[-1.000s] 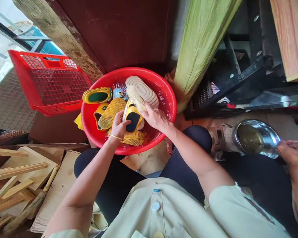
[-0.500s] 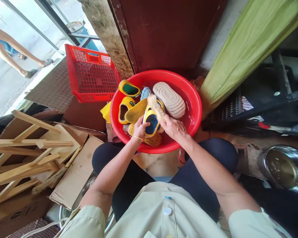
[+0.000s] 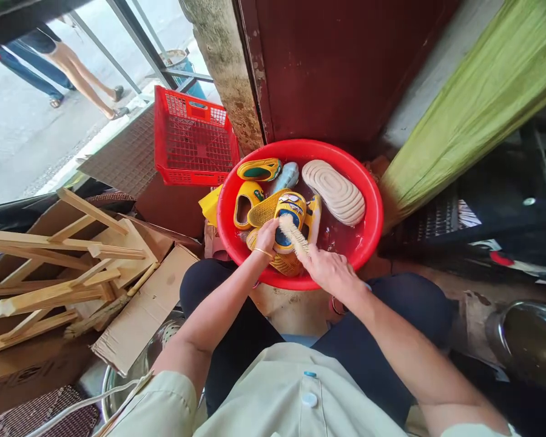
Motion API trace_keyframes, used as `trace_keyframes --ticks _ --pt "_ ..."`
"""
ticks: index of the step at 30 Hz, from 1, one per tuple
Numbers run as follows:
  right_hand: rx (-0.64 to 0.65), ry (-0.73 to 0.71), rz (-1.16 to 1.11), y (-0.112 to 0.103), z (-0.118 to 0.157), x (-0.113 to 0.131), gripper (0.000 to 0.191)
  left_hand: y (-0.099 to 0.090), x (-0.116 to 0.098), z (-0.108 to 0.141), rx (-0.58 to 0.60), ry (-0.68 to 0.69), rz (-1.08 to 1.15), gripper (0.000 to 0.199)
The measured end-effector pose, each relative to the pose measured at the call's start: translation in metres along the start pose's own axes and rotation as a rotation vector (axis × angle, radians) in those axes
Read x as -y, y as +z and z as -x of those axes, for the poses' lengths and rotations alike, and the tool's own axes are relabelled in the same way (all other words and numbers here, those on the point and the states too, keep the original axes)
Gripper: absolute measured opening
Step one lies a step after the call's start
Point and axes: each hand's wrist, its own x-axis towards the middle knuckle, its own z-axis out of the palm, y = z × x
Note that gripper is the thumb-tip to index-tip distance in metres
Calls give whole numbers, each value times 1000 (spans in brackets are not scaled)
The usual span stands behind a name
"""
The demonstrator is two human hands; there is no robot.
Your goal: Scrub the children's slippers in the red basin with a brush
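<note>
My left hand point(image 3: 267, 235) is closed on the near-left side of a yellow shoe point(image 3: 290, 202) with a blue inside, above the red basin point(image 3: 377, 209). A scrub brush point(image 3: 293, 235) with pale bristles is gripped in my right hand point(image 3: 328, 267); its far end lies over the shoe's opening. Around them in the basin are a yellow shoe with a green inside point(image 3: 259, 170), another yellow shoe point(image 3: 249, 203), a light blue item point(image 3: 286, 176) and a large cream shoe sole point(image 3: 334, 191) turned upward. Water shows at the basin's right side. My fingertips are partly hidden.
A red plastic crate point(image 3: 195, 139) stands beyond the basin to the left. Wooden stools point(image 3: 82, 255) are piled at left beside cardboard point(image 3: 148, 306). Green cloth point(image 3: 455, 91) hangs at right, above a metal pot point(image 3: 525, 340). Two people's legs point(image 3: 79, 76) show outside.
The brush has moved from the shoe's right edge to its opening. The held shoe has turned, showing its printed front. The whole view has shifted, and another person's legs appear outside.
</note>
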Motion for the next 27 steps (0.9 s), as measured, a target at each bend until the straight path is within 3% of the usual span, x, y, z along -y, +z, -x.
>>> trace_keyframes --ticks 2,4,7,10,14,19,24,27 --pt "-60 45 95 7 -10 2 49 4 1 8 -23 41 -23 43" --pt "-120 101 138 12 -28 1 50 7 0 21 -20 164 -157 44" --pt "-109 158 133 14 -55 -2 47 9 -4 38 41 295 -369 50" --pt "-84 140 89 13 -67 0 44 6 -6 41 68 312 -439 50" --pt "-100 53 99 17 -54 10 44 1 0 25 18 283 -317 42" --pt "-39 -59 123 31 -10 19 44 -3 5 -4 -117 144 -40 43" --pt "-46 -26 134 38 9 19 50 1 -1 -13 -2 -86 219 53" --pt "-89 88 128 30 -12 11 51 14 6 0 52 -48 196 58"
